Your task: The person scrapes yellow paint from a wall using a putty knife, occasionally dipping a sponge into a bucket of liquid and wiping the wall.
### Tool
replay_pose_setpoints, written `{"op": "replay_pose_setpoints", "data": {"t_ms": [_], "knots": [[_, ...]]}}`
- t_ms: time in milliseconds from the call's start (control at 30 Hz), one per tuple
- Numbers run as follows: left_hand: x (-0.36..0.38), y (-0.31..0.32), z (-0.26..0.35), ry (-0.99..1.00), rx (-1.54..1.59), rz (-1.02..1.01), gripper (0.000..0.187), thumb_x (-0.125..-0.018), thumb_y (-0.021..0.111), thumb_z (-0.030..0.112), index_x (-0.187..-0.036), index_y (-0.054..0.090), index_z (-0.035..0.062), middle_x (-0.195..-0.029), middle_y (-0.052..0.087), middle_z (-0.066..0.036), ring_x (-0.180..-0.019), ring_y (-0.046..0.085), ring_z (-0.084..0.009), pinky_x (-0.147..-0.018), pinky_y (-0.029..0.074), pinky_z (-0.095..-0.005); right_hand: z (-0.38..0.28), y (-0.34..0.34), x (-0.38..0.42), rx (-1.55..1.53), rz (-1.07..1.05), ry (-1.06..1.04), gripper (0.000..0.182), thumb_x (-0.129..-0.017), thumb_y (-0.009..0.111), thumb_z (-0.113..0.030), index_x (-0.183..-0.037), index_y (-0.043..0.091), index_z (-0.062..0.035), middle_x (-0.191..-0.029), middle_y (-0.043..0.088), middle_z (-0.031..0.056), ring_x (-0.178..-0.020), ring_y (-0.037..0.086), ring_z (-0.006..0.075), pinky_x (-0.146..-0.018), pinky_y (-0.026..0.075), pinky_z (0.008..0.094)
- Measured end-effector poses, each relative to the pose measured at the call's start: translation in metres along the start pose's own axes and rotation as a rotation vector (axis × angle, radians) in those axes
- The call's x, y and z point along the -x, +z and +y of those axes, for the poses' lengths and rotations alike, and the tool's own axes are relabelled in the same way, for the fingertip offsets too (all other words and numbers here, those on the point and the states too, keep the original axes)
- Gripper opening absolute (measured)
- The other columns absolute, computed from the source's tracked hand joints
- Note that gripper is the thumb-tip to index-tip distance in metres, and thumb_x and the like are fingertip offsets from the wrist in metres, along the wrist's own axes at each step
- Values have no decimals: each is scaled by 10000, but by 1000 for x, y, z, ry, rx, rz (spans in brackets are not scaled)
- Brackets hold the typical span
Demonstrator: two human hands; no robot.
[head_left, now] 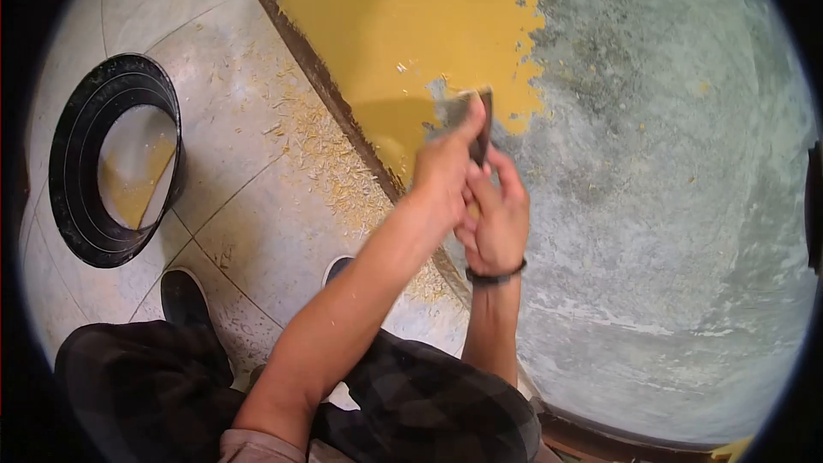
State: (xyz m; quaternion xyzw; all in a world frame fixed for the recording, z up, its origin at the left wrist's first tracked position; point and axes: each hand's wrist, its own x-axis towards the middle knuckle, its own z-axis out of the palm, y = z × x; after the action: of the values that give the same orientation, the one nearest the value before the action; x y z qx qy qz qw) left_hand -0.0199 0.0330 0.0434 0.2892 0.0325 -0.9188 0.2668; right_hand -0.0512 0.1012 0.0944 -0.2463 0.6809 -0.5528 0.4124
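My left hand (446,160) is closed around a dark flat scraper (484,124), the thumb lying along it. Just below, my right hand (499,221), with a dark band at its wrist, has its fingers curled at the lower end of the same scraper. The scraper's top edge is at the wall, beside a small bare grey patch in the yellow paint (411,26). Part of the scraper is hidden by my fingers, and both hands are slightly blurred.
Bare grey wall (651,189) spreads to the right of the ragged paint edge. A brown skirting strip (330,103) runs along the wall's foot. Yellow paint shavings (330,167) litter the tiled floor (231,223). A black bucket (75,193) stands at the left, near my shoe (187,296).
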Motion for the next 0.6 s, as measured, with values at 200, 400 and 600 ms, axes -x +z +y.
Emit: {"op": "replay_pose_setpoints", "data": {"t_ms": [200, 400, 600], "knots": [[-3, -5, -13, -79, -63, 4, 529, -700, 728, 598, -683, 532, 107, -564, 437, 9, -429, 359, -91, -377, 272, -275, 6, 0, 22, 5, 73, -35, 294, -908, 546, -64, -1190, 472, -34, -634, 539, 14, -420, 399, 33, -331, 237, 194], [-3, -1, -13, -31, 48, -33, 521, -693, 751, 568, -746, 564, 84, -582, 468, 0, -442, 389, -90, -385, 305, -256, 7, -6, 8, 1, 130, 0, 275, -904, 554, -60, -1169, 486, -39, -642, 547, 24, -389, 388, 32, -324, 236, 192], [10, -5, 7, -91, -39, -41, 525, -685, 743, 594, -665, 519, 119, -558, 447, 5, -419, 381, -99, -381, 295, -263, 0, 10, 16, 51, 89, -10, 250, -904, 573, -88, -1141, 502, -53, -661, 555, 18, -427, 413, 28, -339, 259, 190]]}}
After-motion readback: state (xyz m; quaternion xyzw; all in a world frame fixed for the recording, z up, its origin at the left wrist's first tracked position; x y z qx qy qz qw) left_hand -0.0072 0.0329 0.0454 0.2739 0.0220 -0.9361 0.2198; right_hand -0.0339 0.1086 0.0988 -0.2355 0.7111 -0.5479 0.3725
